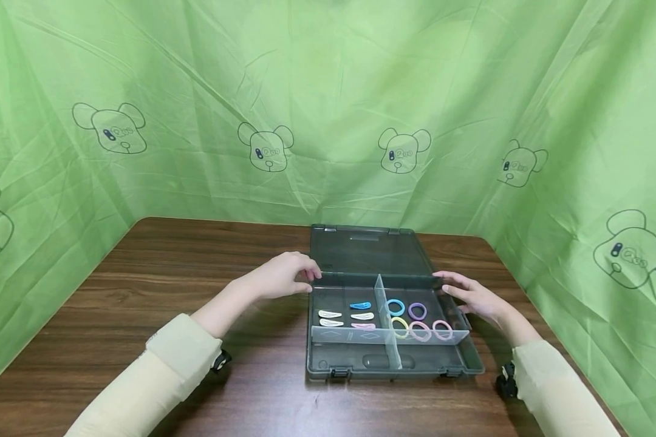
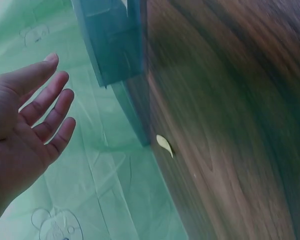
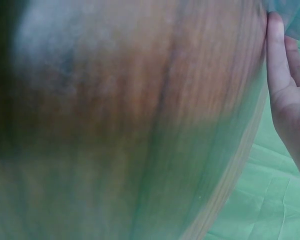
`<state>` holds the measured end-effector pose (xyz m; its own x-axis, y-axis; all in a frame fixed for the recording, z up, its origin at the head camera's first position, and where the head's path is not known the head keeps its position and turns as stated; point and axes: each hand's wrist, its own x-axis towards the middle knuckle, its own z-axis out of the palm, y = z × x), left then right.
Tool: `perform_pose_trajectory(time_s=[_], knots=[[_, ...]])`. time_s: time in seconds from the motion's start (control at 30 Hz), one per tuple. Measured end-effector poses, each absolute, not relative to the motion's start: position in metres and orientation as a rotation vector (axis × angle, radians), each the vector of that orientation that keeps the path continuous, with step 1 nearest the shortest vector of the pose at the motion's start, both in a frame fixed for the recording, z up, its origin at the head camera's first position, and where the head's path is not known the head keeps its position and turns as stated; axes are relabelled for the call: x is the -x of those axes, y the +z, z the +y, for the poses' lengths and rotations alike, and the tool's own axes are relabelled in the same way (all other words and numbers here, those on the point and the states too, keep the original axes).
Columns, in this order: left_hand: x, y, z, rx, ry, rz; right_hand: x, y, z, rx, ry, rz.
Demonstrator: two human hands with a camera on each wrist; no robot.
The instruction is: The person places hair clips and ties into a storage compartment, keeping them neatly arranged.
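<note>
A dark translucent compartment box [image 1: 355, 357] lies on the table with its lid [image 1: 367, 250] folded back. In its back left compartment are several snap hair clips: a blue one [image 1: 360, 306], a pink one [image 1: 363, 326] and pale ones [image 1: 330, 314]. The back right compartment holds several hair ties, among them a blue one [image 1: 396, 308], a purple one [image 1: 417, 312] and a yellow one [image 1: 400, 328]. My left hand [image 1: 284, 276], fingers loosely bent, is by the box's back left corner; contact is unclear. My right hand [image 1: 478, 297] touches the right side near the hinge with extended fingers.
The brown wooden table [image 1: 240, 388] extends left of the box. A small pale yellow, leaf-shaped piece [image 2: 164, 145] lies on it in the left wrist view. Green cloth [image 1: 328, 200] with bear-face outlines hangs around the back and sides.
</note>
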<state>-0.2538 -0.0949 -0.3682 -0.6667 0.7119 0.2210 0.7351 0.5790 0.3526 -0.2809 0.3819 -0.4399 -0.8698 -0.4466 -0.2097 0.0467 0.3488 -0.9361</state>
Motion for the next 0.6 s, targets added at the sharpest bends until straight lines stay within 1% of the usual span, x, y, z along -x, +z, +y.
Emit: perform_pose_trajectory(time_s=[0.37, 0.6], knots=[[0.264, -0.364, -0.119, 1.156, -0.683, -2.752, 0.281, -0.44, 0.382, 0.331, -1.526, 2.204], [0.279, -0.372, -0.133, 1.092, -0.723, -2.753, 0.281, -0.44, 0.381, 0.333, -1.523, 2.209]])
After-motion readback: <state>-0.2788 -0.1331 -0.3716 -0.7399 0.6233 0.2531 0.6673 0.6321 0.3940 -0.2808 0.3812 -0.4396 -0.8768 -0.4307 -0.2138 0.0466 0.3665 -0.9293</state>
